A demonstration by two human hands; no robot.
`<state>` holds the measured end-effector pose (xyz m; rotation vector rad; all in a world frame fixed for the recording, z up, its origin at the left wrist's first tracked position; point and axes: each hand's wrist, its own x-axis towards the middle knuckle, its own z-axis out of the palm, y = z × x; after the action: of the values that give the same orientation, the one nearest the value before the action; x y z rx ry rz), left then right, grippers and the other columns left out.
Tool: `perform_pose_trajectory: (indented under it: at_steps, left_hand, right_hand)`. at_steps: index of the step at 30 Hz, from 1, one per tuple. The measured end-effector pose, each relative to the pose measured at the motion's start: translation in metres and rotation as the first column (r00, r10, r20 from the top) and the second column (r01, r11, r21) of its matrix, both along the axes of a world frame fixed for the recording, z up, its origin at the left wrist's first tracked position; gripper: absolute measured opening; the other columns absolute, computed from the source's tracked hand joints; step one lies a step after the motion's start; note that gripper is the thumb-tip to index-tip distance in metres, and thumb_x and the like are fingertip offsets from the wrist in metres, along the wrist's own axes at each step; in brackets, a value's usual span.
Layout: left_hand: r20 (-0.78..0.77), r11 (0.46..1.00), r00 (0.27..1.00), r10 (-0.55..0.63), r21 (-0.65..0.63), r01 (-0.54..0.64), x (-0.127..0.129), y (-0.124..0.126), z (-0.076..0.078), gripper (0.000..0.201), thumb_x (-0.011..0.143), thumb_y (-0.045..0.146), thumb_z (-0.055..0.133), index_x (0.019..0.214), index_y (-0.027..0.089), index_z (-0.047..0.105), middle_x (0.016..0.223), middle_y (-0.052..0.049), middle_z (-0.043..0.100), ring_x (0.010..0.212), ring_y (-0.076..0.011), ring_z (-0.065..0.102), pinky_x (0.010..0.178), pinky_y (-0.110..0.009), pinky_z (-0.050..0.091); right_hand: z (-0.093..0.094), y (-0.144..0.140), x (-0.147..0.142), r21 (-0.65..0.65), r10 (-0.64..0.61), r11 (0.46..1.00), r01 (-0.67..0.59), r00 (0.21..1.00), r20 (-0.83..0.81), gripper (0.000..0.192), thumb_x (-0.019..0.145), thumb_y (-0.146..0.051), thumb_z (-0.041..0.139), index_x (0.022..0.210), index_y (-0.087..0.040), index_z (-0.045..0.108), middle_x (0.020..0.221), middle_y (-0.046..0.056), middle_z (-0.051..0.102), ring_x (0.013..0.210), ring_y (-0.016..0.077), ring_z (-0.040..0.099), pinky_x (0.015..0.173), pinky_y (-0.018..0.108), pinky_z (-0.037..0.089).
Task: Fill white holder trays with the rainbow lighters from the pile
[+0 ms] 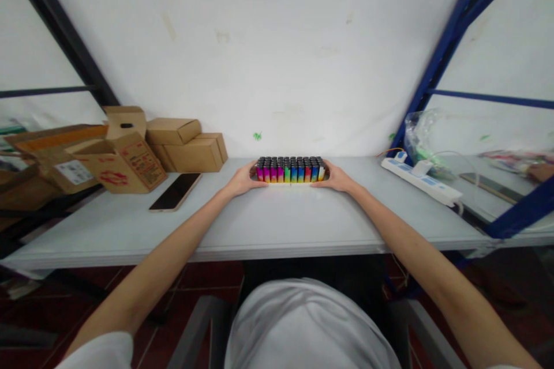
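A tray of several rainbow-coloured lighters [289,169] with black tops stands on the white table [277,222], near the wall. My left hand [242,179] grips its left end. My right hand [336,178] grips its right end. Both arms stretch forward over the table's front edge. The tray rests on the table surface.
Several cardboard boxes [130,153] are stacked at the back left, with a dark phone [175,191] lying flat in front of them. A white power strip [422,180] with a plug lies at the right, beside a clear plastic bag [426,138] and a blue rack post [450,40].
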<state>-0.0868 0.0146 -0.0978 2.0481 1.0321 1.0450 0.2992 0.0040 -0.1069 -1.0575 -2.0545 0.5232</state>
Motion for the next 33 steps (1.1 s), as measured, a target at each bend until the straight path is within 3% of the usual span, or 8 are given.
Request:
perform_pose_trajectory:
  at_steps: [13, 21, 33]
  left_hand:
    - [-0.024, 1.000, 1.000, 0.000, -0.005, 0.000, -0.002, -0.006, 0.004, 0.099, 0.062, 0.045, 0.091, 0.147, 0.016, 0.051, 0.142, -0.015, 0.063, 0.128, -0.0345, 0.063, 0.117, -0.054, 0.042]
    - [-0.187, 0.999, 0.982, -0.010, 0.033, 0.016, -0.005, -0.011, 0.014, 0.092, 0.071, 0.050, 0.083, 0.149, 0.015, 0.047, 0.140, -0.015, 0.065, 0.120, -0.0330, 0.067, 0.109, -0.050, 0.050]
    - [-0.187, 0.999, 0.982, -0.024, 0.020, 0.028, -0.005, -0.012, 0.015, 0.092, 0.072, 0.050, 0.083, 0.149, 0.015, 0.046, 0.143, -0.016, 0.062, 0.123, -0.0336, 0.065, 0.111, -0.051, 0.048]
  right_hand:
    - [-0.002, 0.002, 0.000, -0.015, -0.024, 1.000, 0.024, 0.999, 0.024, 0.100, 0.065, -0.057, 0.089, 0.147, -0.016, 0.049, 0.140, 0.015, 0.062, 0.123, 0.0352, 0.063, 0.109, 0.051, 0.049]
    - [0.004, 0.002, -0.001, -0.033, 0.037, 0.999, -0.036, 0.998, 0.048, 0.097, 0.068, -0.054, 0.088, 0.148, -0.019, 0.047, 0.141, 0.014, 0.063, 0.125, 0.0327, 0.062, 0.113, 0.051, 0.047]
    - [0.007, 0.000, -0.002, -0.052, 0.031, 0.998, -0.028, 0.998, 0.059, 0.097, 0.068, -0.054, 0.088, 0.148, -0.018, 0.046, 0.141, 0.014, 0.062, 0.125, 0.0325, 0.062, 0.113, 0.050, 0.046]
